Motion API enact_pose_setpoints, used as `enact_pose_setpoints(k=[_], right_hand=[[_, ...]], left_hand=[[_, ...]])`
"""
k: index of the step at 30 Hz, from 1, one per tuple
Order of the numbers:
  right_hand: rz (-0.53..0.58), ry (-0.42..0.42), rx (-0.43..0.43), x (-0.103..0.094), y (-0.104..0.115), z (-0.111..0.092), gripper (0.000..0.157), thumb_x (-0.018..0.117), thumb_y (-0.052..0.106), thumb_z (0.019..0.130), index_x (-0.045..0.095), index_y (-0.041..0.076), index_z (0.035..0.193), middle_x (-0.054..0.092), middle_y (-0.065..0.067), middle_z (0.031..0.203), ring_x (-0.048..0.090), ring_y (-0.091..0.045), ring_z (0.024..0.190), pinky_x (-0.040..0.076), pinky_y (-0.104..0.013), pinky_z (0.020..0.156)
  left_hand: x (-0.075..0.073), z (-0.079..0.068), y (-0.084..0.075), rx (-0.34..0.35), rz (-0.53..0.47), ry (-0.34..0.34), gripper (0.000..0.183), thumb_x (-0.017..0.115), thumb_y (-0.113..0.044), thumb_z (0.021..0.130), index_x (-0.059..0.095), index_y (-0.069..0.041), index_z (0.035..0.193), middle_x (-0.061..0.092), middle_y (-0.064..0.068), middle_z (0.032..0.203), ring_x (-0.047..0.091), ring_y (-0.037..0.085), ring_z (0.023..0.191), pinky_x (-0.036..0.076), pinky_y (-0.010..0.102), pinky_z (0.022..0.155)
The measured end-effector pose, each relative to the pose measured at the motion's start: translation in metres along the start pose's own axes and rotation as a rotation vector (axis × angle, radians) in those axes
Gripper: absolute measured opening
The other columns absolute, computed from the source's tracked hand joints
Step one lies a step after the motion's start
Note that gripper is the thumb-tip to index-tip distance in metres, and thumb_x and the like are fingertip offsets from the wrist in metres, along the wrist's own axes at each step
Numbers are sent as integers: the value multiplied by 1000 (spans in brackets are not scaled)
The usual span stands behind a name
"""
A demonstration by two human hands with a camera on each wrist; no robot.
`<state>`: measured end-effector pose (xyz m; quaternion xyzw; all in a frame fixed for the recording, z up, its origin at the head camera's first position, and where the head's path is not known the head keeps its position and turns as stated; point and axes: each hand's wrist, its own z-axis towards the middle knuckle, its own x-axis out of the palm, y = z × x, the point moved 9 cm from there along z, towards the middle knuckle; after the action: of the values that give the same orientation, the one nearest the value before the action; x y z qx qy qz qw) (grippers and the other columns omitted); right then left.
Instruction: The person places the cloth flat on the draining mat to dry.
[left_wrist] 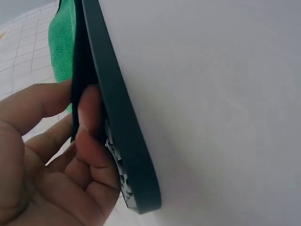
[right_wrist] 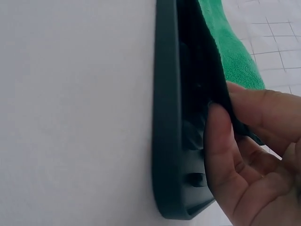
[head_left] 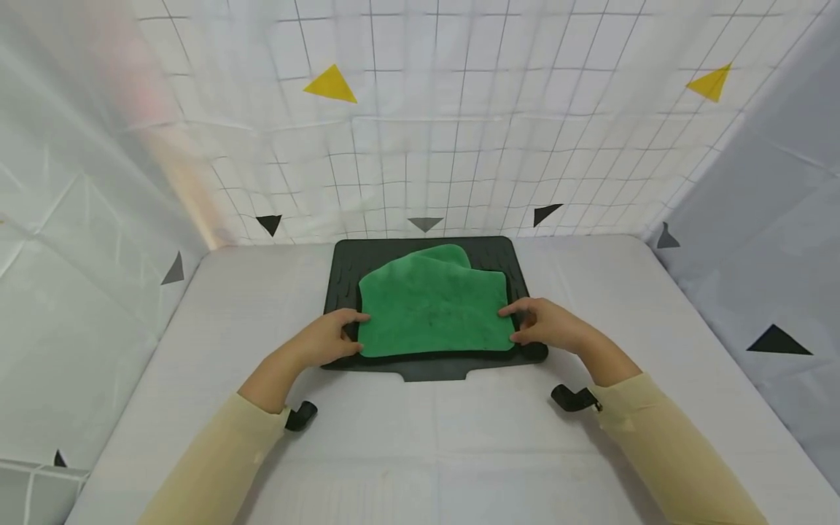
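Pinching opposite sides of a green cloth [head_left: 433, 310], both hands are at work over a dark tray [head_left: 435, 372] on the white table [head_left: 426, 445]. The left hand [head_left: 321, 339] has its thumb and fingers closed on the cloth's left edge, near the near left corner, with only the fabric between them; the remaining fingers curl in beside the tray's rim. The right hand [head_left: 553, 322] pinches the right edge likewise, near the near right corner. In both wrist views the held edges stand clear of the tray's raised rim.

The cloth spreads over the middle of the tray, its near edge roughly along the tray's near edge, while a rounded flap overlaps behind, toward the far edge. The tray's far corners show bare, ridged surface, and a short lip juts from its near edge. The tray sits by the table's far edge, about midway between the table's far corners.
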<state>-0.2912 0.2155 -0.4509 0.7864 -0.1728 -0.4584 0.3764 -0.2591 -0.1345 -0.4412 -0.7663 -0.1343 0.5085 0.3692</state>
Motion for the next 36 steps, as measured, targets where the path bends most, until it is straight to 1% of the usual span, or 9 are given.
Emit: enact_pose_setpoints(k=[7,13,17,20,22,25,29,32,36], right_hand=[[-45,5,-18,5,3,-1,49,73,16,79,56,21,125,61,-6,73,53,-20,65,44,-32,57],[-76,32,-46,1,9,-5,48,72,17,80,56,20,125,62,-6,86,59,-20,74,47,-34,62],[-51,-4,-63,-13,10,-7,43,70,22,83,56,17,123,62,-11,105,59,-23,90,48,-35,71],[-21,-60,-83,-26,13,-7,43,65,30,86,53,14,124,56,-11,119,58,-25,100,49,-38,78],[8,-103,-102,-34,15,-4,45,61,33,89,50,11,127,53,-11,124,56,-27,104,49,-39,81],[61,-162,-145,-42,21,2,47,56,32,93,46,7,131,50,-14,127,54,-31,108,50,-41,83],[119,-224,-162,-49,22,15,49,52,34,94,43,8,134,48,-15,128,51,-33,112,48,-43,86],[175,-225,-142,-50,17,25,50,51,38,94,43,10,135,47,-14,128,51,-32,112,46,-46,89],[213,-186,-124,-47,10,38,52,48,41,94,43,10,135,47,-15,128,50,-31,110,45,-46,90]], left_hand=[[4,0,-4,18,94,-17,59,71,-13,81,47,-14,134,49,4,125,56,9,73,48,26,64],[4,-1,-7,46,146,-21,60,72,-17,81,47,-15,135,44,7,128,54,8,72,47,26,66],[-1,1,-6,62,93,-25,62,68,-23,85,40,-14,139,50,7,120,55,11,76,47,27,64],[-11,4,-3,54,50,-68,60,63,-26,89,36,-13,141,53,7,119,56,14,82,48,30,65],[-19,7,-1,44,35,-107,58,60,-27,90,35,-14,141,51,7,123,56,16,88,49,32,68],[-30,14,1,22,19,-159,55,56,-29,92,34,-16,141,49,7,127,56,19,98,48,36,75],[-38,23,2,-4,-10,-187,52,55,-30,93,36,-18,140,49,7,126,53,22,103,47,41,80],[-38,30,4,-22,-25,-184,51,54,-31,93,37,-19,140,49,8,126,52,24,102,45,43,82],[-37,38,9,-49,-44,-177,49,53,-33,94,38,-20,139,48,11,129,50,27,109,43,46,87]])
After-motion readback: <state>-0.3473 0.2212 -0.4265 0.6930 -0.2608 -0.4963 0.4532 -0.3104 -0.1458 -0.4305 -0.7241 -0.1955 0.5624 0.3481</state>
